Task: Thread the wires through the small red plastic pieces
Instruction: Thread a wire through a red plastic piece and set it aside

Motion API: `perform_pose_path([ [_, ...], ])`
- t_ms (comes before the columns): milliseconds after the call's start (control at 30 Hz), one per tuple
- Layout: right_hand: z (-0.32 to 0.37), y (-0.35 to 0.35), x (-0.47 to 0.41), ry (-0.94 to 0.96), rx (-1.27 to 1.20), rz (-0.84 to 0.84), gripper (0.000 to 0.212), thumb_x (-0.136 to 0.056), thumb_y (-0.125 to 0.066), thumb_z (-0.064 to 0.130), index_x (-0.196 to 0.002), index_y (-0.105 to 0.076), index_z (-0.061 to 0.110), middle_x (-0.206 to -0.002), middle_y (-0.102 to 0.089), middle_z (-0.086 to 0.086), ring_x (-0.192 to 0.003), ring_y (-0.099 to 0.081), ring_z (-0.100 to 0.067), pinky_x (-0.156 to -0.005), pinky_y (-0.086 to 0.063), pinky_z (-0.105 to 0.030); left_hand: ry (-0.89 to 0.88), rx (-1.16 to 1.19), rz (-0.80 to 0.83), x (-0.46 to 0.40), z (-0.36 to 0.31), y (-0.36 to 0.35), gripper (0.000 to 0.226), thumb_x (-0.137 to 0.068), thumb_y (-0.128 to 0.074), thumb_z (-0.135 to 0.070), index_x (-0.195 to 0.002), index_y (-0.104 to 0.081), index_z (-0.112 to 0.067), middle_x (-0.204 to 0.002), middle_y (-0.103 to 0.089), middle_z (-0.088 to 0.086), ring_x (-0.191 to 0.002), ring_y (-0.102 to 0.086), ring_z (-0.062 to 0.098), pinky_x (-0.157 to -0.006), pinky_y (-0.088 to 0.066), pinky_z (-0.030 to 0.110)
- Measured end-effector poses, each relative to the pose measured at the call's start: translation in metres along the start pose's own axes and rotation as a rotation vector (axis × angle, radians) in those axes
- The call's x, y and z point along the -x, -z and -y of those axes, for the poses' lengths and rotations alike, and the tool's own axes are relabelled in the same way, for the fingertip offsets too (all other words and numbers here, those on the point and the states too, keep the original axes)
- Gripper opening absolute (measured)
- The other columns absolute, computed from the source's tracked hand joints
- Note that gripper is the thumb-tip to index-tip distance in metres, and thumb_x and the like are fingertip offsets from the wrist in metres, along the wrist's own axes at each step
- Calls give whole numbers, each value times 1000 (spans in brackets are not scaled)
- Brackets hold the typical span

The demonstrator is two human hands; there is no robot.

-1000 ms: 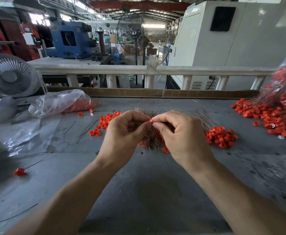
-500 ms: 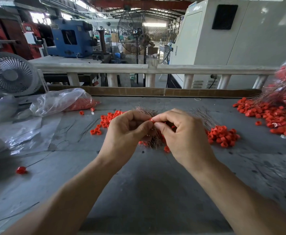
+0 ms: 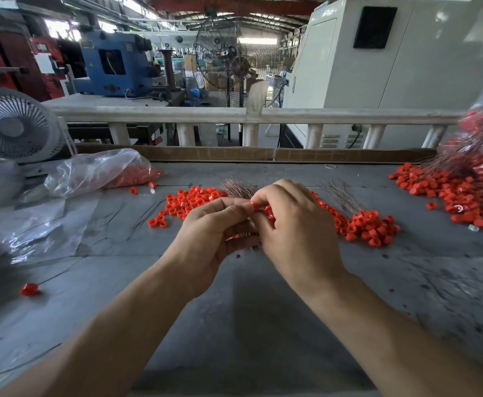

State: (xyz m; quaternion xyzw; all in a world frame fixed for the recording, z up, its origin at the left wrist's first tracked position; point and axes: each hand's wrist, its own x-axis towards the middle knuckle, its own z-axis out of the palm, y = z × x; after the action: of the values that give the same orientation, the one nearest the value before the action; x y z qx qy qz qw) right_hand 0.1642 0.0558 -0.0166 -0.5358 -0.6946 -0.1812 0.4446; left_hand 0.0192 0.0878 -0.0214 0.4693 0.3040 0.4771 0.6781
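Hands [image 3: 258, 224] perhaps hide the wire bundle [image 3: 238, 189].

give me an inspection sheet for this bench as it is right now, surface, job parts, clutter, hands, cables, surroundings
Surface: grey worktable, scuffed and marked.
Job's things: red piece pinched between both hands; loose red pieces left of the hands, another heap on the right; wire bundle behind the hands.
Clutter: plastic bag holding red pieces; threaded pieces piled far right; stray threaded piece near left.
Hands: left hand and right hand meet at the piece.
Cables: nothing seen.
Surroundings: white fan, railing, blue machine.
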Motion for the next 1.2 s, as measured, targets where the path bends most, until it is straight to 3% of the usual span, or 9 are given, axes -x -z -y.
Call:
perform_pose_path([
  [200, -2, 0, 0, 18, 15, -14, 15, -79, -81, 15, -86, -67, 17, -85, -64, 5, -82, -60, -18, -65, -34, -21, 29, -21, -20, 2, -1, -2, 31, -99, -59, -13, -120, -65, 9, -98, -67, 18, -85, -67, 25, -74, -61, 33],
  [300, -3, 0, 0, 21, 21, 5, 14, -81, -80, 13, -85, -67, 17, -84, -63, 5, -82, -59, -18, -65, -38, -22, 34, -52, -23, 2, -2, -2, 29, -100, -58, -13, -119, -66, 8, -100, -67, 20, -90, -66, 28, -74, -62, 34],
  [500, -3, -1, 0, 53, 38, 6, 12, -83, -80, 16, -86, -68, 17, -85, -64, 5, -82, -58, -17, -65, -40, -22, 1, -81, -58, 1, -2, -2, 28, -98, -60, -12, -113, -68, 10, -94, -68, 19, -80, -68, 24, -69, -61, 31],
  [733, -2, 1, -1, 51, 17, 15, 9, -85, -76, 18, -86, -68, 16, -85, -64, 5, -82, -58, -16, -67, -33, -17, 33, -50, -50, 3, -3, -3, 26, -100, -57, -15, -111, -70, 4, -95, -68, 17, -84, -67, 24, -73, -60, 35],
  [1200, -6, 2, -2, 95, -28, 11, 17, -81, -78, 0, -77, -66, 10, -76, -62, -1, -76, -56, -23, -68, -45, -34, 50, -51, -52, 3, -4, -5, 24, -100, -56, -13, -107, -69, 5, -94, -67, 20, -75, -68, 23, -68, -62, 33],
])
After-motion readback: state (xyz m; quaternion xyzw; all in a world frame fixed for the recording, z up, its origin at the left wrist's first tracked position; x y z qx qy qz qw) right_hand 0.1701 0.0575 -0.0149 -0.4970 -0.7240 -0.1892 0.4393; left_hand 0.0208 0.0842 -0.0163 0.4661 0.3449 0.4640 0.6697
